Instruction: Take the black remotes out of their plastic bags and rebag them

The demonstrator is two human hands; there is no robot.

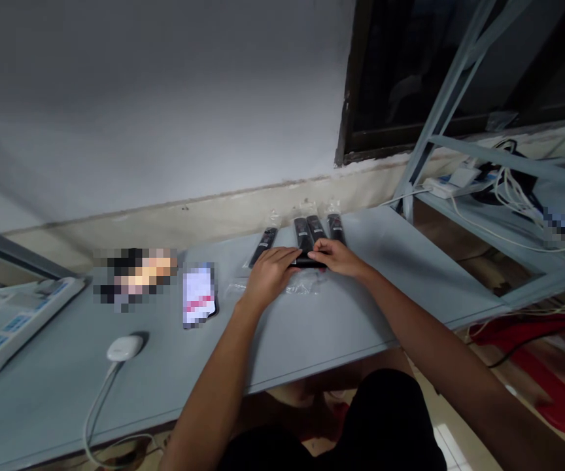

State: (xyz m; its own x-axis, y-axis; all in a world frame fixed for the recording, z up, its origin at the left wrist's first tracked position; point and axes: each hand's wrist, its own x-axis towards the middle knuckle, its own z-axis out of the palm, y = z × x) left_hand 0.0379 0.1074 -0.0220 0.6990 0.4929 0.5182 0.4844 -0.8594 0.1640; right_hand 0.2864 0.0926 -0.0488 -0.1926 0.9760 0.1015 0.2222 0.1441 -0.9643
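Near the back of the grey tabletop [361,294], a slim black oblong item [310,261] lies crosswise between my hands; its exact kind cannot be made out. My left hand [273,269] is closed over its left end, fingers covering that part. Its right end is pinched by my right hand [335,255], thumb and fingers together. Clear plastic film [305,286] lies beneath and in front of the item. Just beyond my hands are several similar black items in clear bags, including a tilted one on the left [265,243] and one on the right [335,226].
A phone [198,294] lies left of my hands, beside a blurred object [135,278]. A white charger [124,348] with a cable sits nearer. A power strip [22,330] runs along the left. At right stand a metal frame [439,124] and a shelf with tangled cables [508,186].
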